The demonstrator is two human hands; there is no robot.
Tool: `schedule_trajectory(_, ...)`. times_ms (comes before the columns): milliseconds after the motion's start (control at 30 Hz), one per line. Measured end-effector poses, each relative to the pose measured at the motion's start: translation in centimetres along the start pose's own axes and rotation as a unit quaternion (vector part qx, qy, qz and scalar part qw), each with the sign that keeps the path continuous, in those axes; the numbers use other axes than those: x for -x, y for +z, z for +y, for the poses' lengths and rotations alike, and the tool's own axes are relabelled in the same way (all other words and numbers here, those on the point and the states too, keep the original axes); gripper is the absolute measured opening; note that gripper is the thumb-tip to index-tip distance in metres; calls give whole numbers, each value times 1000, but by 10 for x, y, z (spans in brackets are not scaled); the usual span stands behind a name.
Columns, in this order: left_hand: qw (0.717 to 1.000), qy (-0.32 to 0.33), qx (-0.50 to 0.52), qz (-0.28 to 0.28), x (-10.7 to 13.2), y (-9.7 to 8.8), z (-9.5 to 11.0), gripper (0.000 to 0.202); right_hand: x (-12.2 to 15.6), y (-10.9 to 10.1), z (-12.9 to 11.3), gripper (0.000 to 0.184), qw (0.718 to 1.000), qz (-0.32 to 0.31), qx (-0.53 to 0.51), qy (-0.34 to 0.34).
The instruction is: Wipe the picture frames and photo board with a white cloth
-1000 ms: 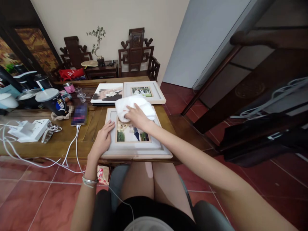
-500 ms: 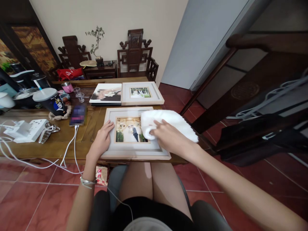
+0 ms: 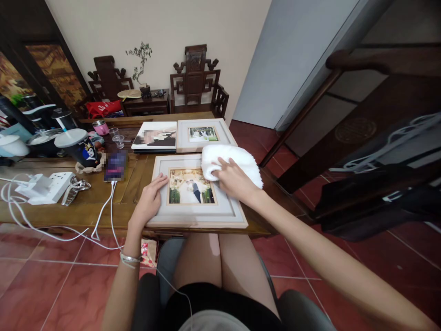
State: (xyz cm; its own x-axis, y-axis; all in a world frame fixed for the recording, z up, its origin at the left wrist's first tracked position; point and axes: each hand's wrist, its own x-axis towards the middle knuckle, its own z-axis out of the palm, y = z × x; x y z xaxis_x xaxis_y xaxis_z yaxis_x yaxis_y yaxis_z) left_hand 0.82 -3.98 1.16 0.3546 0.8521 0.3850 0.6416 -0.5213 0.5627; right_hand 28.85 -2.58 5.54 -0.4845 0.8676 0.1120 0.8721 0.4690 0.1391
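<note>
the left hand [image 3: 148, 202] rests along the left edge of the near picture frame [image 3: 196, 211], its fingers stretched out and lying close together on the border, not gripping. the right hand [image 3: 236, 179] has its fingers bent over a white cloth [image 3: 243, 161], gripping it where it folds. the cloth covers the far right corner of the frame and hangs past its right side, just touching the photo [image 3: 191, 188] inside. the frame lies flat on the brown wooden counter [image 3: 79, 212], at the near edge, right in front of the person. just beyond it, on the far side, a second picture frame [image 3: 225, 133] lies to the right of a picture panel [image 3: 167, 141]. to the left of the frame are a phone [image 3: 115, 165], a dark lidded cup [image 3: 81, 149], a hair clip [image 3: 74, 191] and a white power strip [image 3: 57, 186].
</note>
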Motion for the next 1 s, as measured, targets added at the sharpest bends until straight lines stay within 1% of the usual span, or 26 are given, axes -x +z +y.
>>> schedule_trajectory(100,1000,-8,5,9,1,1,0,52,31,-10,-13,41,999,-15,-5,-32)
schedule_trajectory(233,1000,-12,-2,9,1,1,0,49,82,-35,-35,44,995,-51,-53,-63)
schedule_trajectory(300,1000,-13,-9,5,1,1,1,46,98,-44,-43,46,992,-67,-84,-71)
schedule_trajectory(367,1000,-19,-19,2,1,1,2,44,103,-49,-47,47,989,-90,-101,-64)
schedule_trajectory(433,999,-23,-25,0,1,1,3,44,96,-48,-45,49,989,-106,-97,-44)
schedule_trajectory(500,999,-24,-25,-1,1,0,4,44,78,-44,-38,50,992,-96,-83,-19)
schedule_trajectory(633,1000,-19,-11,7,2,-2,3,44,19,-30,-12,48,999,-9,-28,19)
schedule_trajectory(667,1000,-15,-7,9,2,-2,3,45,4,-27,-5,49,1000,4,-6,25)
schedule_trajectory(733,1000,-3,3,10,3,-3,1,48,-21,-21,5,46,999,9,28,26)
schedule_trajectory(767,1000,4,7,9,3,-3,0,50,-30,-18,8,45,999,4,39,22)
schedule_trajectory(800,1000,10,10,8,4,-3,-1,51,-34,-15,9,43,999,-3,46,15)
schedule_trajectory(867,1000,16,13,11,4,-3,-2,52,-32,-10,8,40,999,-15,50,0)
schedule_trajectory(933,1000,18,11,17,5,-2,-2,52,-16,-8,1,39,998,-21,50,-15)
schedule_trajectory(1000,999,19,7,24,6,-1,-3,52,9,-10,-10,38,998,-28,45,-34)
